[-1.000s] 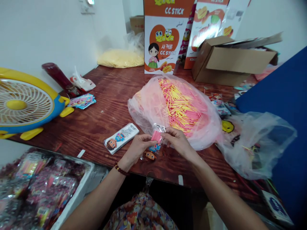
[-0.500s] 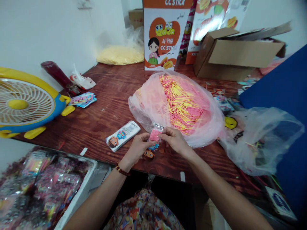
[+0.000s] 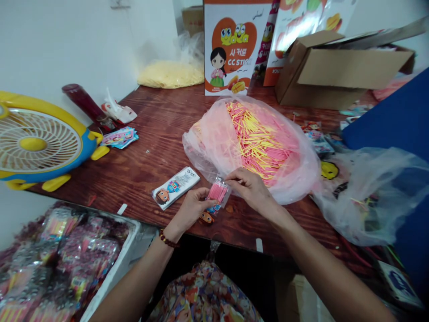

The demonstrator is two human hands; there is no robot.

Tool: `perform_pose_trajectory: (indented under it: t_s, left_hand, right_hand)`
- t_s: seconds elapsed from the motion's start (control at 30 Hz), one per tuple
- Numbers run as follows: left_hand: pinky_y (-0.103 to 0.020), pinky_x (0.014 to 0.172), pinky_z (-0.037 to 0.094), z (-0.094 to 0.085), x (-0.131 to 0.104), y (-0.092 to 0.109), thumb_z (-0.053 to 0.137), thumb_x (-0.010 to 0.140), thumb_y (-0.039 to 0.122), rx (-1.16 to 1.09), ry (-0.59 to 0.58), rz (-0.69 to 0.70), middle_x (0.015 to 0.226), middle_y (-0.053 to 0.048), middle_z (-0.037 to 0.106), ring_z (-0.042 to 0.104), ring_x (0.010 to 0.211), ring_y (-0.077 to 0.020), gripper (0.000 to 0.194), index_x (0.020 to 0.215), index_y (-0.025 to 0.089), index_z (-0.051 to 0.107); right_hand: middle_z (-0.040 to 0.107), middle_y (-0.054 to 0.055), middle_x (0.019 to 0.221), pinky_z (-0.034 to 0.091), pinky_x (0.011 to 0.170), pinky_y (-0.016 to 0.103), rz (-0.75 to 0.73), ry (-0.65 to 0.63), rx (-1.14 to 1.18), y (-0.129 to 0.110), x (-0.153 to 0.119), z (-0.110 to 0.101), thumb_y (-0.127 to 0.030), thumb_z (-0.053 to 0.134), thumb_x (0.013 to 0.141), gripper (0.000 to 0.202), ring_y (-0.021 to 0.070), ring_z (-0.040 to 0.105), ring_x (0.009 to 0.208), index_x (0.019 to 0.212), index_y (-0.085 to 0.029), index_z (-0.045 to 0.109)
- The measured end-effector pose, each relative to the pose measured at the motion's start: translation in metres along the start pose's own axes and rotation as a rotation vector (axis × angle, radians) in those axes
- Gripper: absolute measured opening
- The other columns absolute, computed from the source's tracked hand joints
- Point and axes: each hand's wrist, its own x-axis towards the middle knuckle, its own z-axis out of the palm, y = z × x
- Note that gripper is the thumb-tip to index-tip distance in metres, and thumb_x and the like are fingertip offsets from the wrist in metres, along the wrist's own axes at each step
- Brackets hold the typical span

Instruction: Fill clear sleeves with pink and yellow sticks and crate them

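Pinched in my left hand [image 3: 190, 209] is a small clear packet [image 3: 218, 192] filled with pink sticks, its printed cartoon end pointing down toward the table edge. My right hand [image 3: 252, 191] has its fingertips closed at the packet's upper right corner. Left of the packet lies a stack of flat printed wrappers [image 3: 176, 188] with a cartoon face. Just beyond my hands, a large translucent pink bag [image 3: 211, 138] lies open, showing loose pink and yellow sticks [image 3: 258, 143].
A yellow and blue fan [image 3: 43, 138] stands at the left. Below it, a white foam box [image 3: 117, 250] holds many filled packets. Behind are a CC Stick carton [image 3: 231, 53] and an open cardboard box [image 3: 335, 76]. A crumpled clear bag [image 3: 375, 192] lies right.
My right hand has shifted up and right along the packet to its upper corner, uncovering more of the pink sticks. My left hand keeps its hold. The view has shifted slightly.
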Motion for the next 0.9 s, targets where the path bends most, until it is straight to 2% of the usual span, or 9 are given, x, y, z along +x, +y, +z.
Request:
perform_pose_trajectory:
  t_s: [0.1,0.27,0.37,0.43,0.53,0.63,0.77,0.9]
  left_hand:
    - [-0.022,0.065,0.048,-0.001,-0.001,0.000,0.080,0.065,0.028,0.033,-0.030,0.018,0.080,-0.002,0.072,0.060,0.067,-0.0108,0.025,0.085,0.013,0.074]
    - [-0.022,0.066,0.048,-0.005,0.001,-0.005,0.079,0.067,0.027,0.062,-0.033,0.042,0.080,-0.002,0.072,0.061,0.068,-0.0114,0.023,0.085,0.013,0.074]
    - [-0.023,0.066,0.049,-0.006,0.003,-0.007,0.078,0.068,0.028,0.072,-0.041,0.055,0.080,-0.003,0.072,0.061,0.068,-0.0119,0.022,0.084,0.013,0.074]
    - [-0.023,0.067,0.049,-0.007,0.003,-0.007,0.076,0.070,0.028,0.095,-0.065,0.068,0.080,-0.003,0.072,0.061,0.068,-0.0122,0.021,0.084,0.013,0.074]
    - [-0.022,0.065,0.049,-0.007,0.001,-0.006,0.074,0.072,0.029,0.168,-0.111,0.085,0.079,-0.003,0.071,0.062,0.068,-0.0126,0.019,0.084,0.013,0.074]
    - [-0.021,0.064,0.048,-0.007,-0.001,-0.005,0.073,0.074,0.028,0.244,-0.130,0.083,0.079,-0.003,0.071,0.062,0.069,-0.0132,0.018,0.084,0.013,0.074]
    - [-0.022,0.065,0.050,-0.006,-0.003,-0.005,0.072,0.074,0.028,0.263,-0.150,0.080,0.079,-0.004,0.072,0.063,0.068,-0.0140,0.018,0.083,0.013,0.075]
    - [-0.023,0.061,0.050,-0.005,-0.001,-0.005,0.072,0.073,0.028,0.250,-0.153,0.069,0.076,-0.004,0.072,0.062,0.064,-0.0143,0.017,0.083,0.014,0.076]
  right_hand:
    - [0.069,0.003,0.085,0.045,0.073,0.029,-0.035,0.004,-0.050,-0.001,0.001,-0.001,-0.023,0.059,0.089,0.011,0.0166,0.064,0.080,0.088,-0.020,0.070]
    - [0.069,0.005,0.094,0.046,0.076,0.030,-0.119,-0.071,-0.175,-0.009,-0.001,-0.005,-0.021,0.057,0.091,0.014,0.0177,0.064,0.086,0.091,-0.021,0.072]
    - [0.068,0.005,0.090,0.046,0.076,0.030,-0.122,-0.069,-0.133,-0.014,0.000,-0.008,-0.025,0.060,0.089,0.015,0.0181,0.062,0.087,0.085,-0.020,0.073]
    - [0.067,0.004,0.081,0.045,0.070,0.028,-0.051,-0.126,-0.015,-0.014,0.004,-0.010,-0.030,0.061,0.087,0.017,0.0162,0.061,0.077,0.080,-0.019,0.073]
    - [0.066,0.000,0.067,0.042,0.057,0.024,0.136,-0.306,0.190,-0.009,0.014,-0.017,-0.031,0.059,0.082,0.021,0.0116,0.054,0.057,0.081,-0.017,0.074]
    - [0.065,-0.002,0.062,0.041,0.053,0.023,0.242,-0.451,0.281,-0.004,0.022,-0.025,-0.029,0.062,0.074,0.021,0.0096,0.051,0.051,0.081,-0.015,0.076]
    - [0.068,-0.002,0.063,0.043,0.058,0.023,0.277,-0.474,0.288,-0.004,0.025,-0.028,-0.028,0.069,0.066,0.017,0.0104,0.055,0.057,0.076,-0.016,0.078]
    - [0.073,0.000,0.070,0.048,0.064,0.026,0.258,-0.476,0.260,-0.004,0.023,-0.025,-0.028,0.069,0.069,0.016,0.0134,0.060,0.062,0.076,-0.019,0.079]
